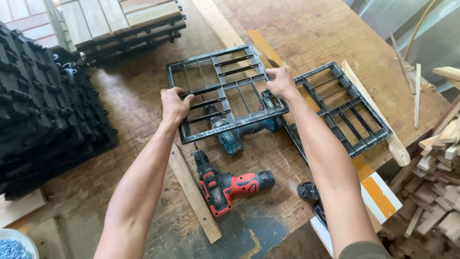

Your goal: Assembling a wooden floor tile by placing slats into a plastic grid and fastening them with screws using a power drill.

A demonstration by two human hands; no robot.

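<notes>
Gripping a square black plastic grid frame by two opposite edges, a person holds it just above a worn wooden workbench at the centre of the frame. The left hand is closed around the frame's left edge, fingers hooked through the bars; the right hand clasps the right edge near its upper corner, thumb on top.

A second black grid frame of the same kind lies flat on the bench just right of the held one, its near corner passing under the right forearm. Beneath the held frame, a teal cordless drill rests on the bench and shows through the bars. Below it, at lower centre, a red and black cordless drill lies on its side beside a long pale wooden slat.

Stacked black plastic tile bases fill the left edge of the frame, and finished wood-slat deck tiles are piled at upper left. Short wood offcuts heap up at lower right, off the bench. A container of bluish screws sits in the lower left corner.
</notes>
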